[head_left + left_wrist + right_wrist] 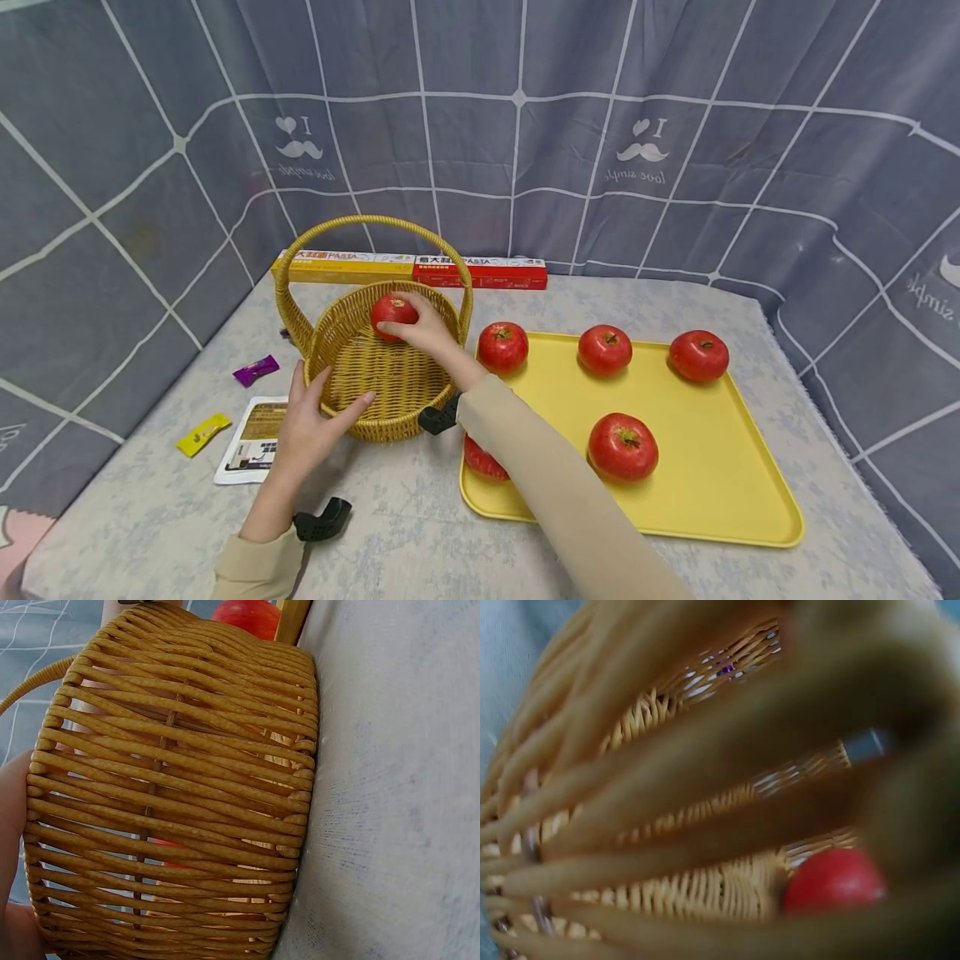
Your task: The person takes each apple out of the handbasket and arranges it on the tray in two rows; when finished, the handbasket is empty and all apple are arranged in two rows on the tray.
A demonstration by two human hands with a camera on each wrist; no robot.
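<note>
A red apple is inside the wicker basket, toward its back. My right hand reaches over the basket's right rim and holds this apple between thumb and fingers. Through the weave in the right wrist view, the apple shows low over the woven floor. At the front left rim is my left hand, its fingers spread and fairly straight, thumb reaching over the rim. The left wrist view shows the basket's outer wall close up, with part of the left hand along the rim.
Right of the basket, a yellow tray bears several apples; my right sleeve crosses over it. Pasta boxes lie behind the basket. At left are a purple wrapped candy, a yellow packet and a white-edged pouch.
</note>
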